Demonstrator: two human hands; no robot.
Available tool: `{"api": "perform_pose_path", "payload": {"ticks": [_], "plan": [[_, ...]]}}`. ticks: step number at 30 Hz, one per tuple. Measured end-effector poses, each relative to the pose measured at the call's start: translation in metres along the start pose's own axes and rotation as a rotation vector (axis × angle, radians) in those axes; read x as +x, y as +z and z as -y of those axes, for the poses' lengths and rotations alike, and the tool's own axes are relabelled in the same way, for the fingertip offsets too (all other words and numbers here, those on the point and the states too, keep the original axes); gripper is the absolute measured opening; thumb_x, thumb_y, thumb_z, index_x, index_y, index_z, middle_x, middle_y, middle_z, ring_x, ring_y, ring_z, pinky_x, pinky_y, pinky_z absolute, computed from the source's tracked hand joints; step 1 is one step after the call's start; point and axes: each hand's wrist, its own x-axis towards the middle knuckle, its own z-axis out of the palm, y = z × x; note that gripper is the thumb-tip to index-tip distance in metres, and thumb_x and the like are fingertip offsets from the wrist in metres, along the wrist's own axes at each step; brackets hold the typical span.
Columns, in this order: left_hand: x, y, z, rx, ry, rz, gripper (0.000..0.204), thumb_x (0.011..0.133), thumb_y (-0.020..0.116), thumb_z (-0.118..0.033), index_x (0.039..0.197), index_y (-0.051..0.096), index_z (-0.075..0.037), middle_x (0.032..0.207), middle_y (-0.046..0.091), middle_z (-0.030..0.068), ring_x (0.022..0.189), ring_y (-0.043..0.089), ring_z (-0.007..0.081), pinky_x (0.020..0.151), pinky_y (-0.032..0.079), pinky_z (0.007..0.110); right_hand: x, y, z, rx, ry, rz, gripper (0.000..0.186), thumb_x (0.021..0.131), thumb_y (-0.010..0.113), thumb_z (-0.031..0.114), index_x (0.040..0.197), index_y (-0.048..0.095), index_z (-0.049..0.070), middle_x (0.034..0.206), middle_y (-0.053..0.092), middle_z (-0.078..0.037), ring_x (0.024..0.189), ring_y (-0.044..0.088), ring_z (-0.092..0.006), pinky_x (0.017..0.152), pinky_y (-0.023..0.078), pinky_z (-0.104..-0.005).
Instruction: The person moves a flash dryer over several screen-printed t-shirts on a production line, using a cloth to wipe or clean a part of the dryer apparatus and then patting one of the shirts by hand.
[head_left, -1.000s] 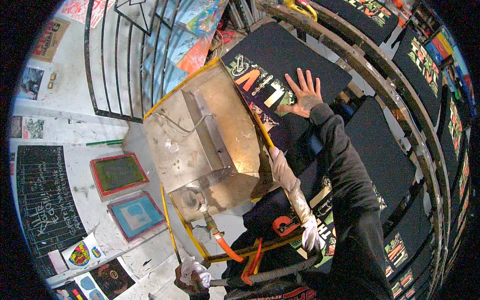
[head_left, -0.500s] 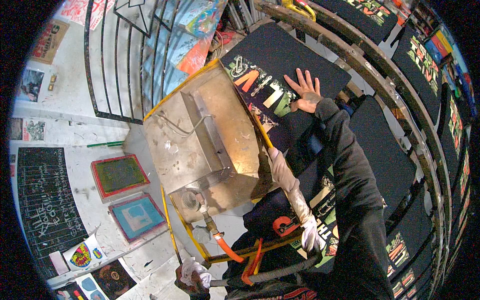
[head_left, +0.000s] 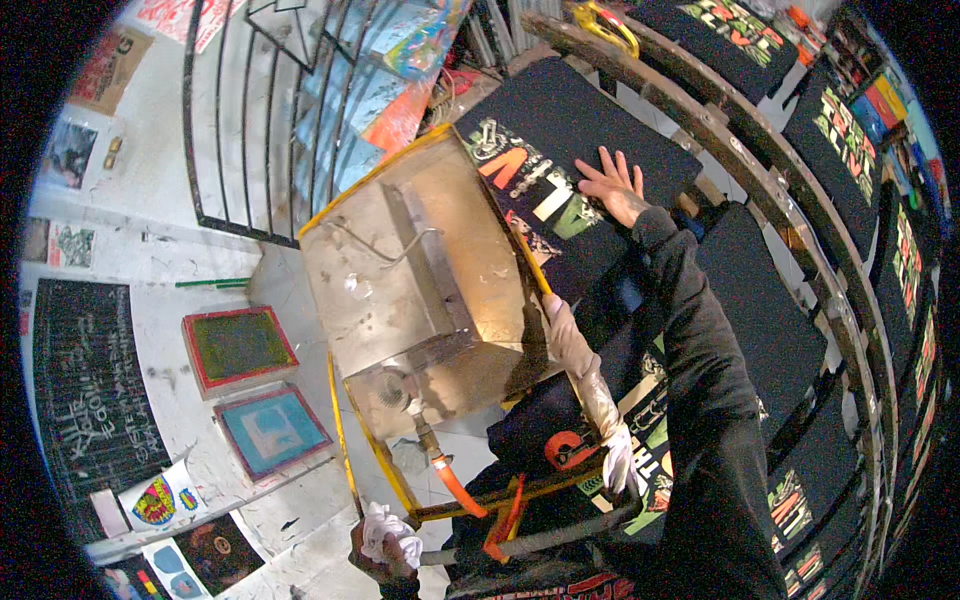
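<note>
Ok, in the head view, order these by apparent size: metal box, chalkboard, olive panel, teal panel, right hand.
Largest: metal box
Then: chalkboard
Too alike to rank: olive panel, teal panel
Smallest: right hand

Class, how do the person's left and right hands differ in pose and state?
The left hand is closed on a bunched white cloth; the right hand is open, holding nothing. The left hand looks dark, near the lower edge; the right hand is brightly lit, over printed black fabric.

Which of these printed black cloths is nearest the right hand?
The cloth directly beneath the right hand, alongside the metal box. The other cloths lie farther from that hand, lower in the picture or across the long rails.
</note>
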Motion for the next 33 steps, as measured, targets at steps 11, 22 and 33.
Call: {"api": "perform_pose_path", "payload": {"ticks": [11,22,33], "plan": [[-0.005,0.003,-0.026,-0.051,-0.03,0.235,0.042,0.089,0.067,-0.027,0.112,0.057,0.006,0.087,0.067,0.0096,0.071,0.063,0.014,0.065,0.053,0.028,-0.099,-0.044,0.031,0.806,-0.084,-0.267,0.038,0.098,0.062,0.032,0.111,0.06,-0.004,0.119,0.066,-0.013,0.117,0.057,-0.0162,0.108,0.036,-0.0318],[0.007,0.004,-0.025,-0.266,-0.104,0.493,0.019,0.091,0.057,-0.014,0.102,0.057,0.002,0.078,0.059,0.0013,0.062,0.056,0.0082,0.055,0.046,0.022,-0.361,-0.068,0.153,0.64,0.058,-0.067,0.056,0.098,0.058,0.017,0.149,0.038,0.005,0.144,0.049,-0.012,0.128,0.05,-0.0212,0.108,0.038,-0.0367],[-0.004,0.005,0.06,-1.025,-0.824,0.71,0.032,0.099,0.048,-0.038,0.081,0.054,-0.013,0.072,0.053,0.0009,0.067,0.051,0.0235,0.066,0.043,0.043,-0.323,-0.052,0.142,0.544,0.126,0.053,0.061,0.091,0.072,0.018,0.139,0.041,-0.002,0.097,0.066,-0.008,0.083,0.061,-0.0168,0.076,0.051,-0.0305]]}}
